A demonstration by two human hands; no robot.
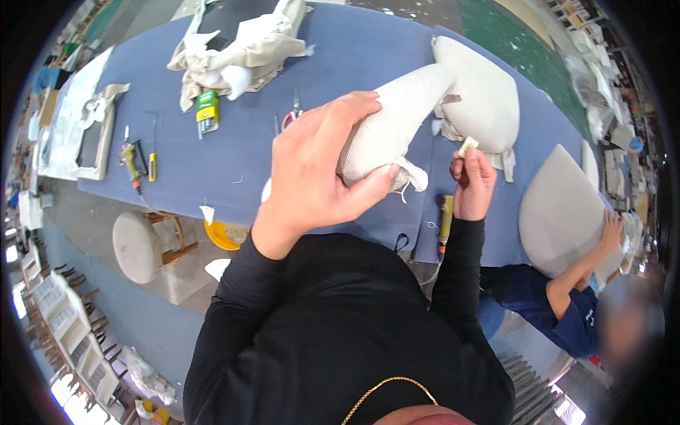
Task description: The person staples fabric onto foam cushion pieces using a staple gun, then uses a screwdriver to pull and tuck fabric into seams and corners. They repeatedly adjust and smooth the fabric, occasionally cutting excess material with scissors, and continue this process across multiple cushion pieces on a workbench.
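Now — left grip (315, 159) clasps a cream fabric-covered piece (407, 110) | right grip (474, 184) — pinches a small pale scrap (468, 146) | blue worktop (230, 152) below

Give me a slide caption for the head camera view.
The left hand grips a cream fabric-covered piece over a blue table while the right hand pinches a small pale scrap.

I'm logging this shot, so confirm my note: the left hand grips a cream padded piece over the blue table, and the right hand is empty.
Wrong on one count: the head view shows the right hand pinching a small pale piece. The left hand does grip a cream padded piece over the blue table.
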